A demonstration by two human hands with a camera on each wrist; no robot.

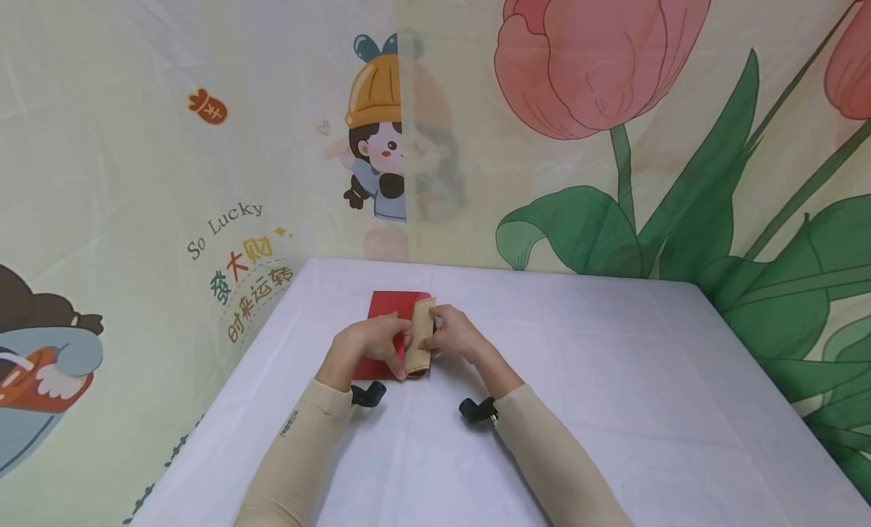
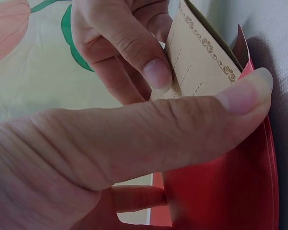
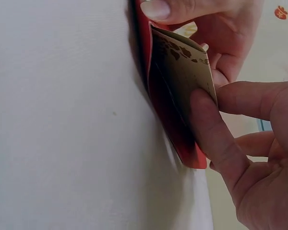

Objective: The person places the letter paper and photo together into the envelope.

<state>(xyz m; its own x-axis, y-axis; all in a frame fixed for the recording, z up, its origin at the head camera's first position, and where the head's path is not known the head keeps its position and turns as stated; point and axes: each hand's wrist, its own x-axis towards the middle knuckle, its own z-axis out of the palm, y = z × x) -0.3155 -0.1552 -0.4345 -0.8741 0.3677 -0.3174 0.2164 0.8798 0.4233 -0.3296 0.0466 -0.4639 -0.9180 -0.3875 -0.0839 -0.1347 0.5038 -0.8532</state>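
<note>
A red envelope (image 1: 391, 303) lies on the table with its mouth toward the right, and a beige card (image 1: 423, 332) with dashed lines and a brown patterned border (image 2: 211, 48) sticks out of it. My left hand (image 1: 378, 336) grips the envelope near the mouth, its thumb (image 2: 182, 120) laid across the red edge. With thumb and fingers, my right hand (image 1: 459, 333) pinches the card's outer edge. The right wrist view shows the card (image 3: 182, 67) tilted up from the red paper (image 3: 194, 158), a dark gap between them. The card's inner end is hidden.
A white cloth covers the table (image 1: 599, 406). Behind it hangs a printed curtain (image 1: 469, 232) with tulips and cartoon figures. Black wrist camera mounts (image 1: 370, 394) sit under both forearms, close above the cloth.
</note>
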